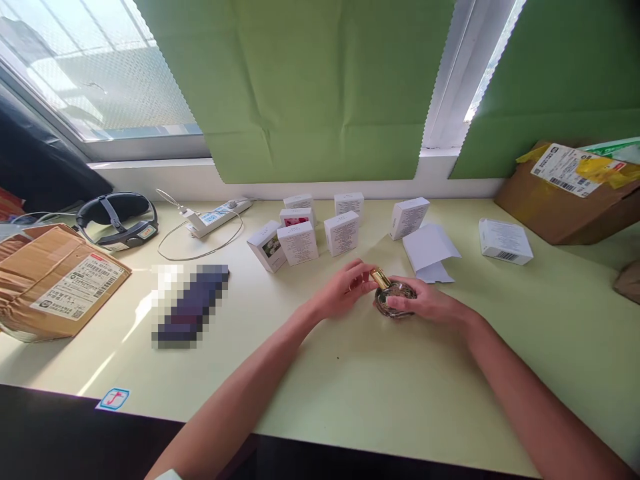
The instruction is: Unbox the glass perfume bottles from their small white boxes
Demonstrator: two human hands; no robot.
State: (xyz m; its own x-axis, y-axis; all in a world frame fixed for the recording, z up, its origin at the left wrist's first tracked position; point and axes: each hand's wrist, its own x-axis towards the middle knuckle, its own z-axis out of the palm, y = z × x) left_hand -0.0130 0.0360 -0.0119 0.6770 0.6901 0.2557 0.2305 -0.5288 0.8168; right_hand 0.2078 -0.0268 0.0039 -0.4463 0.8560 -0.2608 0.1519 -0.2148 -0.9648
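Note:
A round, shiny, brownish glass-like bottle (384, 308) is held low over the pale table, its gold cap (381, 279) tilted up to the left. My right hand (423, 300) is closed around the bottle's right side, with the thumb lying across its front. On the other side, the curled fingers of my left hand (347, 288) close at the gold cap. Just behind my right hand lies an opened white paper flap or carton (431, 250). One small white box (409, 219) stands behind that carton.
Several small white boxes (297, 243) stand at the back middle; another white box (505, 240) lies to the right. Cardboard boxes (83, 283) (550, 200) sit at both sides. A power strip (217, 217), a headset (117, 220) and a blurred dark object (193, 307) are on the left.

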